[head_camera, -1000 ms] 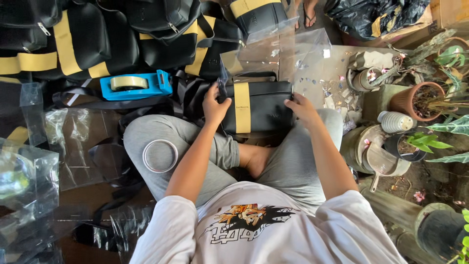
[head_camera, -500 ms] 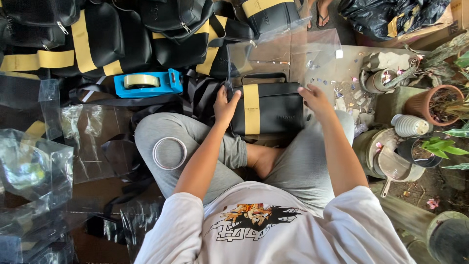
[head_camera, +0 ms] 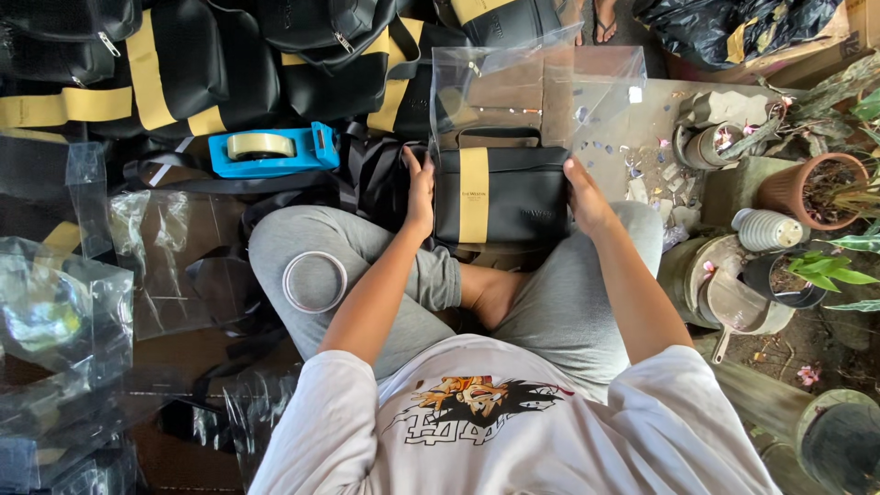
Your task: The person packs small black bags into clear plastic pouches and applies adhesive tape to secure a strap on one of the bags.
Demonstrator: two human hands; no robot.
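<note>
A black bag with a yellow vertical stripe (head_camera: 500, 194) lies in front of my crossed legs, its upper part inside a clear plastic sleeve (head_camera: 541, 87) that stands open behind it. My left hand (head_camera: 421, 191) grips the bag's left edge. My right hand (head_camera: 584, 194) grips its right edge. Both hands hold the bag and the plastic around it.
A blue tape dispenser (head_camera: 272, 149) lies to the left of the bag. A roll of clear tape (head_camera: 314, 281) rests on my left knee. Several black and yellow bags (head_camera: 174, 64) are piled behind. Clear plastic sleeves (head_camera: 64, 302) lie left; plant pots (head_camera: 811, 188) stand right.
My hands have shifted from the bag's top corners to its two sides, and the clear sleeve now stands up over the bag's upper part.
</note>
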